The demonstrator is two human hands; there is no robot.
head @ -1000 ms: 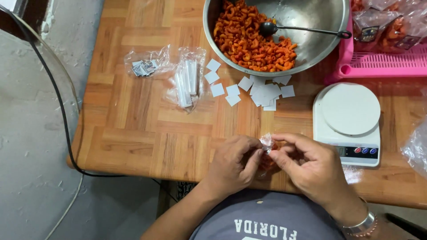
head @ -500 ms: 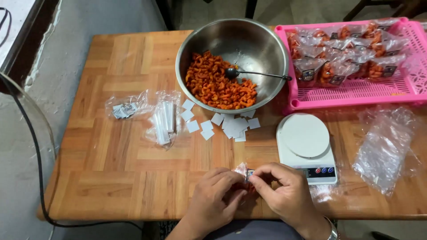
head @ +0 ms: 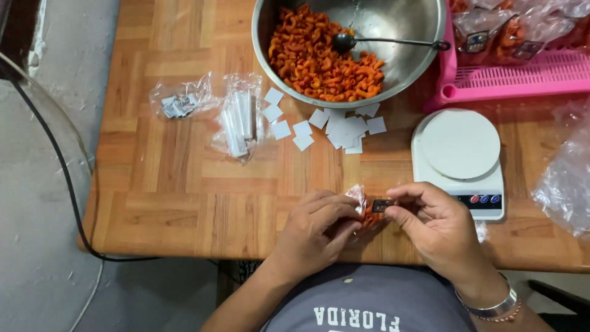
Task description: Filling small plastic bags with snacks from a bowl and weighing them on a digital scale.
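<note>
I am pinching the small snack bag [head: 367, 212] with my left hand [head: 319, 224]; my right hand [head: 430, 224] is now clamping a dark tag [head: 383, 205] at its mouth, closing it.

Head camera looks steeply down, close over the table [head: 184, 184].

Illumination is bright, even and diffuse. The steel bowl [head: 399, 49] shows soft glare on its inner wall. The clear bags [head: 565, 178] reflect pale highlights. Shadows beneath the hands on the table [head: 166, 184] are faint. Focus is sharp throughout; the frame edges bend slightly.
</note>
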